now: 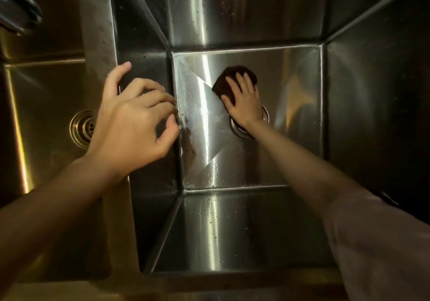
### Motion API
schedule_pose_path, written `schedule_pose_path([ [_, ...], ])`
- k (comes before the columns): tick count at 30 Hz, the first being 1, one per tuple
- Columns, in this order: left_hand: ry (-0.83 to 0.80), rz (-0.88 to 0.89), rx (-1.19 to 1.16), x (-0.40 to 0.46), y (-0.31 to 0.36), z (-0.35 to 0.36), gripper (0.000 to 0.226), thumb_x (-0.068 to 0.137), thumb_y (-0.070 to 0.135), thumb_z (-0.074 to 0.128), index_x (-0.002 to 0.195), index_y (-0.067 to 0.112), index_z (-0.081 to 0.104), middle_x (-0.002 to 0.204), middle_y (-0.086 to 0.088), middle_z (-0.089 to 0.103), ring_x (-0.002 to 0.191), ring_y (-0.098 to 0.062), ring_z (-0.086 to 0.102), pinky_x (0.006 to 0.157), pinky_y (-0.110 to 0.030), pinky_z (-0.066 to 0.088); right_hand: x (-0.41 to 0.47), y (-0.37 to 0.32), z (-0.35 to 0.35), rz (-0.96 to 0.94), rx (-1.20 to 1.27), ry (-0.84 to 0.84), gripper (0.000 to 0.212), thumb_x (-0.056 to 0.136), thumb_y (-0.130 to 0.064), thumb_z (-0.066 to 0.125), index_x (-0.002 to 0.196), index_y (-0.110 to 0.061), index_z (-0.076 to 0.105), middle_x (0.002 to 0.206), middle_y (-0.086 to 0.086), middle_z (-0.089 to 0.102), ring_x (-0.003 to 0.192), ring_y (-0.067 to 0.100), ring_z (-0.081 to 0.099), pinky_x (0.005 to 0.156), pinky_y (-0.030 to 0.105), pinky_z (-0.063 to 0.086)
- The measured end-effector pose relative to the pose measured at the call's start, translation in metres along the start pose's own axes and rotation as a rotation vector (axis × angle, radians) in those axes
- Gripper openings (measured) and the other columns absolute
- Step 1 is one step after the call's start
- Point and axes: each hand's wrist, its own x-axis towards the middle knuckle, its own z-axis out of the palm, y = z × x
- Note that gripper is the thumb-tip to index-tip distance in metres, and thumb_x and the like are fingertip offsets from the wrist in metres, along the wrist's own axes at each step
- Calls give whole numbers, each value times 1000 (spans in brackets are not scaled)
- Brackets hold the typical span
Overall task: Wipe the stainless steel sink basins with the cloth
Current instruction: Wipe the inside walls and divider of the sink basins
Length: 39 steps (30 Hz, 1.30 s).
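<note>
A deep steel basin (300,119) lay below. The right hand (245,101), fingers flat, pressed a dark cloth (226,76) beside the drain (265,114); the left hand (135,119), loosely curled and holding nothing, rested on the divider (100,44).
</note>
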Motion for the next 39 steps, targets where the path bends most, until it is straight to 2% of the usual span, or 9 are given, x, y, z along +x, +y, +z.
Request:
schedule_pose_path([
  [3,0,-4,4,1,1,-1,33,91,26,47,88,11,77,94,-3,74,105,-24,62,117,-50,18,-9,0,4,-78,-47,-62,56,97,-49,37,149,-28,29,159,3,21,149,24,9,119,49,10],
  [9,-7,6,28,0,-1,0,33,91,26,47,88,11,77,93,-2,74,104,-24,63,117,-50,18,64,2,-18,-258,-107,-159,57,96,-54,35,149,-33,28,159,0,20,149,20,9,120,46,11],
  [11,-14,12,37,0,-1,0,35,92,26,46,87,11,77,93,-2,74,105,-23,62,117,-50,17,69,19,-23,-228,-87,-119,59,96,-55,34,149,-31,27,159,1,21,149,21,10,120,47,15],
  [16,-1,19,17,-1,-2,1,34,93,26,46,87,10,76,94,-3,74,105,-24,62,116,-52,19,15,55,-13,98,10,66,60,96,-53,33,149,-25,29,158,5,24,148,26,13,119,48,16],
  [19,6,18,7,0,-1,0,33,93,25,47,87,10,75,95,-4,74,105,-24,62,116,-51,18,1,43,-7,47,-43,15,59,96,-52,35,149,-27,29,158,4,22,149,25,12,119,50,13],
  [24,-27,25,15,0,0,-1,33,93,26,46,93,11,75,100,-3,73,108,-24,61,115,-54,19,41,45,-26,-132,-69,-81,58,96,-52,37,149,-29,29,159,2,21,149,22,10,119,47,11],
  [28,-39,16,6,1,0,-2,32,94,26,46,97,11,75,107,-4,72,108,-24,60,115,-54,19,52,67,-39,18,2,-21,58,98,-50,34,150,-26,26,159,4,20,149,24,10,119,46,15],
  [32,-53,29,12,0,2,-4,34,94,28,46,102,11,74,114,-5,70,111,-25,59,116,-54,18,3,66,-16,225,62,117,58,97,-48,35,149,-22,30,157,9,24,148,27,13,119,47,16],
  [39,-62,15,21,2,0,-4,38,94,28,45,122,12,65,116,-6,69,114,-26,59,115,-55,18,1,54,-10,155,26,-9,60,94,-55,30,149,-29,28,159,4,21,149,25,11,119,51,14],
])
